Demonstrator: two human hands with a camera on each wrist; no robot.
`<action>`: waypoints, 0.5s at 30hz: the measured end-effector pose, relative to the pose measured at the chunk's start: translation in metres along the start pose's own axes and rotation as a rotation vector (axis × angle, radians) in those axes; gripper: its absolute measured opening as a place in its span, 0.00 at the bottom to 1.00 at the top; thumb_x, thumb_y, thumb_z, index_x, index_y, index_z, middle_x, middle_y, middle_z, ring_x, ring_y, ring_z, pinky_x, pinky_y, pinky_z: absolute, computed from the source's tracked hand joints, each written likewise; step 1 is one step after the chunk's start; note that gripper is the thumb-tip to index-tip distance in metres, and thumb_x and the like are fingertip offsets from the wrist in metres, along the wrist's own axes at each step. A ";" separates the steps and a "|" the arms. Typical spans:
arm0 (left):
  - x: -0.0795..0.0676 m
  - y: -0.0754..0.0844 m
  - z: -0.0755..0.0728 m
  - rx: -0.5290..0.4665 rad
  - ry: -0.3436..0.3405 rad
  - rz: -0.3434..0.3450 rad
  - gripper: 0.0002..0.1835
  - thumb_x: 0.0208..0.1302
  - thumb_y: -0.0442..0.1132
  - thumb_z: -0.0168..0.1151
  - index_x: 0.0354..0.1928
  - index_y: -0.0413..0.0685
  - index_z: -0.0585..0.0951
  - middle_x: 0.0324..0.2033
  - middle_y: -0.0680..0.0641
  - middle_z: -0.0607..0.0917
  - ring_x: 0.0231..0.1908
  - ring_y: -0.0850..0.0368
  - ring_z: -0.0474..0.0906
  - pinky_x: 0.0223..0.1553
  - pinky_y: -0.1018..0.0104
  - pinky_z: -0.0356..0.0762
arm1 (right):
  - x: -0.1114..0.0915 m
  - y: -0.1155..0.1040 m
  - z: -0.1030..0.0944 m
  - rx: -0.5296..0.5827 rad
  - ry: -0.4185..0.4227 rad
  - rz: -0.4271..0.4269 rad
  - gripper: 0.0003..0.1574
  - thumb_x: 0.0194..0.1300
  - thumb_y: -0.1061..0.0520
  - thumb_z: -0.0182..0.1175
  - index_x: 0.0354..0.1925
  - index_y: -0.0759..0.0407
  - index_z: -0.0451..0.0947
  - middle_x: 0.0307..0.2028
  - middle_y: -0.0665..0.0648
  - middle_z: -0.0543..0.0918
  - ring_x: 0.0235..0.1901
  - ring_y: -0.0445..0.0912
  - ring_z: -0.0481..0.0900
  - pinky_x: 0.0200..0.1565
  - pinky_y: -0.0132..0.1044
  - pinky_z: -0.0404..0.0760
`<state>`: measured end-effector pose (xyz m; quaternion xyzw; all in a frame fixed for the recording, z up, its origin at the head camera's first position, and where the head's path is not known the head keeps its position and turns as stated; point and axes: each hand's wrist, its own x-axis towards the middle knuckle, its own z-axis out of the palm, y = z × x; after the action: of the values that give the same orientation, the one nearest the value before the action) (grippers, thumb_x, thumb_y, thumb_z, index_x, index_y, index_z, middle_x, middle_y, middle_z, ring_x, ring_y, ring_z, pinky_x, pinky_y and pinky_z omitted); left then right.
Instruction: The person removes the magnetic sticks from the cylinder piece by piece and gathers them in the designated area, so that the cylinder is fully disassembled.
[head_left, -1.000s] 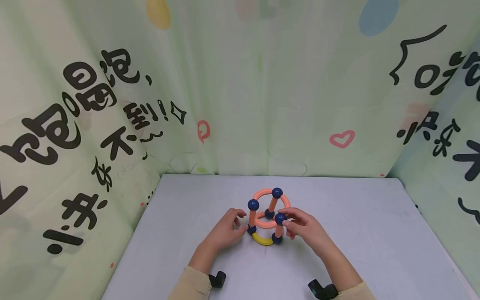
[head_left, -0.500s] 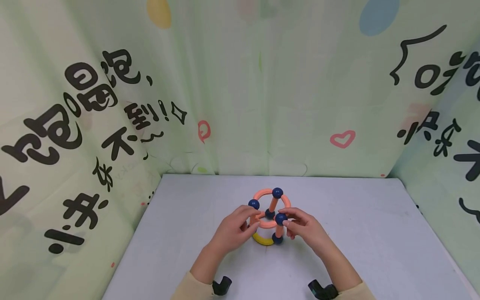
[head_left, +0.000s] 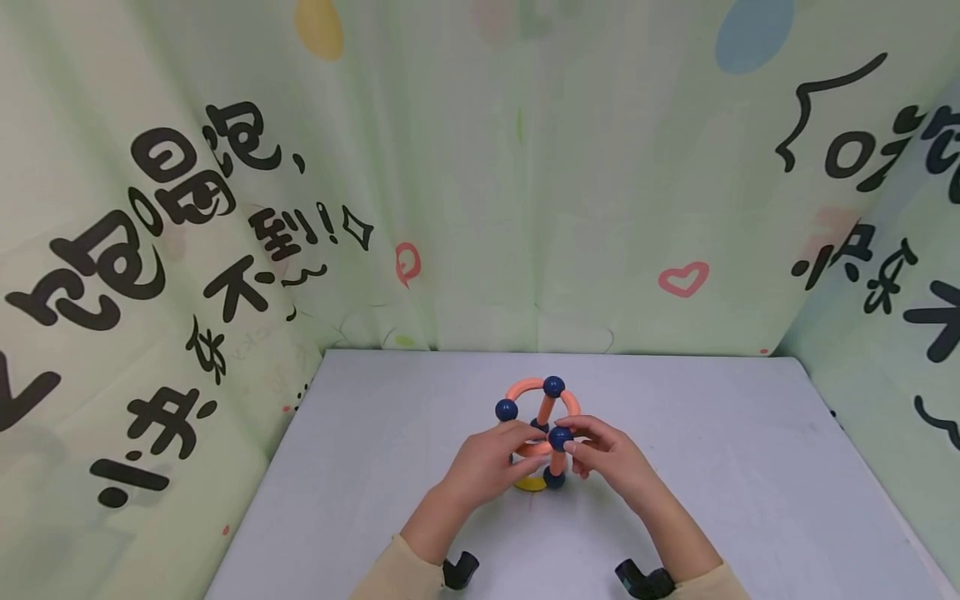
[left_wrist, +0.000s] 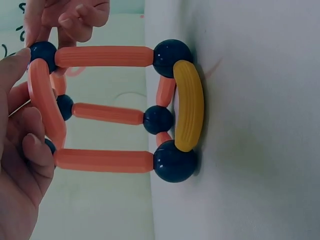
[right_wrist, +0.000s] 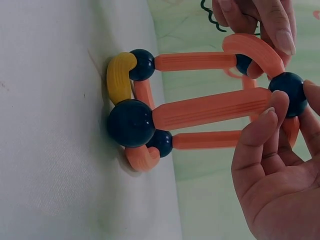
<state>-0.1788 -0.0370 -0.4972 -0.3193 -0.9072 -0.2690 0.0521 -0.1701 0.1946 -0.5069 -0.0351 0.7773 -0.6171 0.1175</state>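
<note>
A frame of orange rods [right_wrist: 212, 107] and dark blue balls [head_left: 506, 409] stands on the table. One curved yellow rod [left_wrist: 190, 107] joins two balls at its base. My right hand [head_left: 611, 454] pinches the top front right ball [right_wrist: 288, 94] between thumb and fingers. At the top front, a curved orange rod [left_wrist: 47, 102] spans two upper balls. My left hand [head_left: 487, 462] has thumb and fingers around that curved rod, its thumb tip close by the ball the right hand holds. In the head view the left hand hides the frame's front left upright.
The white tabletop [head_left: 360, 417] lies beneath the frame. A pale green curtain [head_left: 600, 208] with black writing rises behind and at both sides. Black cameras [head_left: 645, 581] sit at both wrists.
My left hand has moved right from beside the frame's left side to the curved rod at the top front. The right hand stays on its ball; the frame stays in place.
</note>
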 end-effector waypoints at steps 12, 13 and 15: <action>0.004 0.009 0.005 0.065 0.005 -0.067 0.17 0.63 0.56 0.66 0.51 0.62 0.83 0.40 0.61 0.84 0.37 0.69 0.79 0.40 0.75 0.78 | 0.000 0.001 0.002 0.007 0.006 -0.001 0.26 0.66 0.44 0.64 0.60 0.46 0.76 0.50 0.59 0.79 0.32 0.51 0.80 0.36 0.42 0.83; 0.004 0.009 0.006 0.066 0.010 -0.069 0.17 0.63 0.55 0.66 0.51 0.62 0.83 0.40 0.61 0.85 0.38 0.69 0.79 0.40 0.75 0.78 | 0.000 0.001 0.002 0.007 0.007 -0.004 0.26 0.66 0.44 0.64 0.60 0.46 0.75 0.50 0.59 0.79 0.32 0.51 0.80 0.37 0.42 0.83; 0.004 0.010 0.007 0.064 0.020 -0.074 0.16 0.63 0.55 0.66 0.50 0.62 0.83 0.40 0.61 0.85 0.38 0.69 0.79 0.40 0.75 0.78 | 0.000 0.000 0.002 0.008 0.010 -0.003 0.26 0.65 0.44 0.65 0.60 0.45 0.76 0.50 0.58 0.78 0.32 0.51 0.80 0.36 0.42 0.83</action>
<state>-0.1757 -0.0246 -0.4978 -0.2811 -0.9259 -0.2448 0.0614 -0.1699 0.1924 -0.5077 -0.0330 0.7753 -0.6206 0.1128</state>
